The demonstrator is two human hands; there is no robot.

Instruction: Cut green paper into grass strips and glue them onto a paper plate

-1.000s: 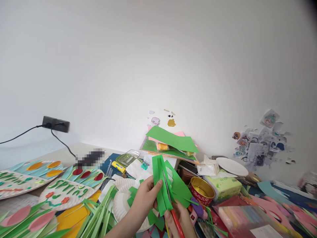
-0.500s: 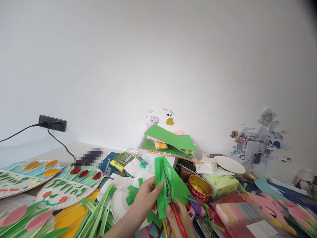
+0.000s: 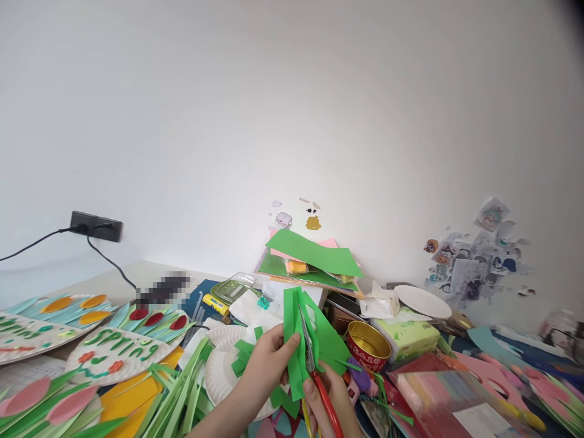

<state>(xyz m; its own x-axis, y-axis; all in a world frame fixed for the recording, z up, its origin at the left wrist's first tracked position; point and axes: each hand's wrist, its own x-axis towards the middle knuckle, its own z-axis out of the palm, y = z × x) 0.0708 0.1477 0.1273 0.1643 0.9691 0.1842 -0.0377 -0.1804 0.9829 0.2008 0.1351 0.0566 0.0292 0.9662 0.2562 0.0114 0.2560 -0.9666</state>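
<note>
My left hand [image 3: 270, 356] pinches a folded piece of green paper [image 3: 292, 313], thumb on its front. In my right hand [image 3: 332, 398] is a pair of scissors [image 3: 326, 401] with red handles; a yellow part shows below. Their blades lie along the paper, between its left strip and the part to the right. Whether the tips are fully closed I cannot make out. Behind my hands a paper plate [image 3: 216, 371] carries green paper scraps [image 3: 244, 358].
Long green paper strips [image 3: 182, 389] lie left of my arm, near decorated paper plates [image 3: 114, 359]. A golden tin [image 3: 369, 345] and a tissue pack [image 3: 406, 334] stand to the right. Stacked coloured paper [image 3: 314, 252] rests by the wall. A black power socket [image 3: 97, 226] is on the wall.
Hands, paper and scissors have shifted only very slightly to the left. Both hands keep the same hold; nothing else visibly differs.
</note>
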